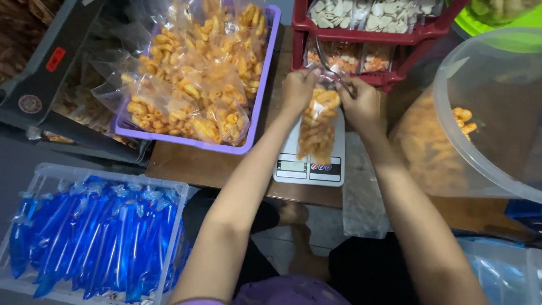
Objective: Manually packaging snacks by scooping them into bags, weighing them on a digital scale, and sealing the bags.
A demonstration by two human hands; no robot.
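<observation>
My left hand [297,88] and my right hand [360,101] both pinch the top of a clear plastic bag of orange snack pieces [317,127]. The bag hangs upright over a small white digital kitchen scale [310,167] on a low wooden table [186,166]. I cannot tell whether the bag's bottom rests on the scale. The mouth of the bag is bunched between my fingers.
A purple tray [261,85] piled with filled snack bags sits left of the scale. A red crate [389,35] of pale and orange snacks stands behind. A big clear bowl [480,147] with orange snacks is at the right. A crate of blue ice pops [96,231] lies lower left.
</observation>
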